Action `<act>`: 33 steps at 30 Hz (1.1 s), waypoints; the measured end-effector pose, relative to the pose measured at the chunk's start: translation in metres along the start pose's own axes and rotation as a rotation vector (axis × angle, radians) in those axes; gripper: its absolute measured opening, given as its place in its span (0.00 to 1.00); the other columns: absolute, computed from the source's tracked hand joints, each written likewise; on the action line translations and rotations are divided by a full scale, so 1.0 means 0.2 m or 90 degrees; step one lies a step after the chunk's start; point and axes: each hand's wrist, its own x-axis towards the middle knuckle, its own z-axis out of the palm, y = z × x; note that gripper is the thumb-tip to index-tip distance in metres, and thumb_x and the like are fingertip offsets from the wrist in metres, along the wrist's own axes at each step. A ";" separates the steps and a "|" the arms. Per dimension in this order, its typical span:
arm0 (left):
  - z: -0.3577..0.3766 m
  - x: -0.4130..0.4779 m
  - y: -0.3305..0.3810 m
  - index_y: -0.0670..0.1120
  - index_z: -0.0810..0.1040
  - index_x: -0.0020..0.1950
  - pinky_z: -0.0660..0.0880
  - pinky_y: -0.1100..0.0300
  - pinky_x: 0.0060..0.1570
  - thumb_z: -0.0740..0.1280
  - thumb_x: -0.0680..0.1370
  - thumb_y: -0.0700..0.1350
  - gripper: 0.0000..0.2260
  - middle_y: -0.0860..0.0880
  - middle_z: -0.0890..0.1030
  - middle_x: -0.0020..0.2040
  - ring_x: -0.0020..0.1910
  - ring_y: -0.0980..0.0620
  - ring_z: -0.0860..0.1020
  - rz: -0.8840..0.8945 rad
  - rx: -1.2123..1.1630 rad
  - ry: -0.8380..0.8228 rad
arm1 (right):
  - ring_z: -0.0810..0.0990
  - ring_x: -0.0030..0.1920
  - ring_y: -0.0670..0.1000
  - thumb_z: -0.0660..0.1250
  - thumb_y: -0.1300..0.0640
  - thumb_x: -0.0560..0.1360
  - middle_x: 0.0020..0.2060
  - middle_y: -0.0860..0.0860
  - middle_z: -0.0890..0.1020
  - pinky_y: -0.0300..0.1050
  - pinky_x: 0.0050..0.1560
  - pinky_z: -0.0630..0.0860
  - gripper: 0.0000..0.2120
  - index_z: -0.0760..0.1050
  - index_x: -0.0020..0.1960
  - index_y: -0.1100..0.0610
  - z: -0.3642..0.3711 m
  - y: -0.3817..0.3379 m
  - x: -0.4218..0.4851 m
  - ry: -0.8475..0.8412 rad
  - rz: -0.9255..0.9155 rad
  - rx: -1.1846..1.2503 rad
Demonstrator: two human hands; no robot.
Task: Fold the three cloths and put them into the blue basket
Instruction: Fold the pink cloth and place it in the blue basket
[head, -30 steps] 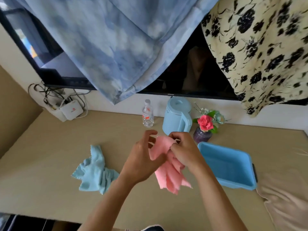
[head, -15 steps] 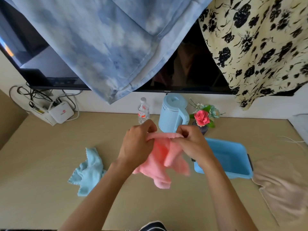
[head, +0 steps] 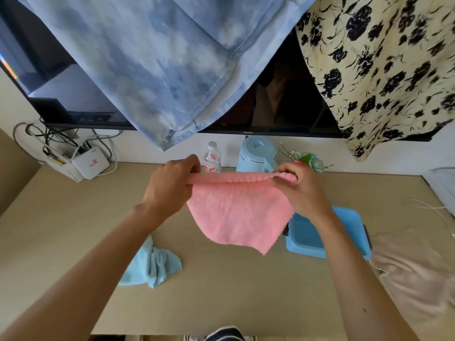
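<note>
1. Pink cloth (head: 236, 210), centre frame, stretched in the air above the table (head: 61, 230), top edge taut, lower part hanging loose.
2. Left hand (head: 170, 185) pinching one top corner, right hand (head: 299, 190) pinching the other; fingers pressed together on the fabric.
3. Step in hand, by the look of it: spreading for the first fold.
4. Next: laying flat or bringing corners together, evenly.
5. Blue basket (head: 354, 217) waiting at right, looking empty; light blue cloth (head: 152, 264) crumpled lower left; beige cloth (head: 416, 271) far right.
</note>
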 end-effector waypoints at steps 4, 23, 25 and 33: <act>0.03 0.01 -0.08 0.50 0.72 0.48 0.76 0.49 0.33 0.62 0.68 0.32 0.15 0.51 0.80 0.38 0.35 0.41 0.77 0.016 0.013 -0.005 | 0.77 0.38 0.34 0.73 0.59 0.75 0.36 0.42 0.79 0.26 0.40 0.69 0.03 0.79 0.44 0.55 -0.01 0.06 0.02 -0.018 -0.014 -0.035; 0.17 0.16 -0.23 0.45 0.83 0.47 0.74 0.61 0.39 0.70 0.78 0.43 0.03 0.50 0.84 0.39 0.35 0.59 0.77 0.016 -0.165 -0.014 | 0.79 0.39 0.43 0.69 0.61 0.78 0.39 0.50 0.84 0.35 0.37 0.68 0.05 0.83 0.49 0.59 -0.02 0.37 0.20 0.000 0.028 -0.145; 0.17 0.17 -0.24 0.45 0.83 0.47 0.71 0.65 0.38 0.70 0.78 0.41 0.02 0.52 0.82 0.38 0.35 0.64 0.77 0.014 -0.171 -0.021 | 0.78 0.41 0.37 0.69 0.60 0.78 0.40 0.48 0.83 0.31 0.39 0.69 0.05 0.84 0.49 0.58 -0.03 0.36 0.21 0.006 0.020 -0.133; 0.11 0.11 -0.25 0.45 0.83 0.47 0.71 0.74 0.40 0.71 0.78 0.43 0.03 0.53 0.83 0.38 0.38 0.60 0.78 0.011 -0.178 -0.034 | 0.78 0.44 0.35 0.70 0.62 0.77 0.42 0.41 0.82 0.30 0.44 0.70 0.05 0.84 0.52 0.56 -0.07 0.38 0.14 -0.027 -0.023 -0.116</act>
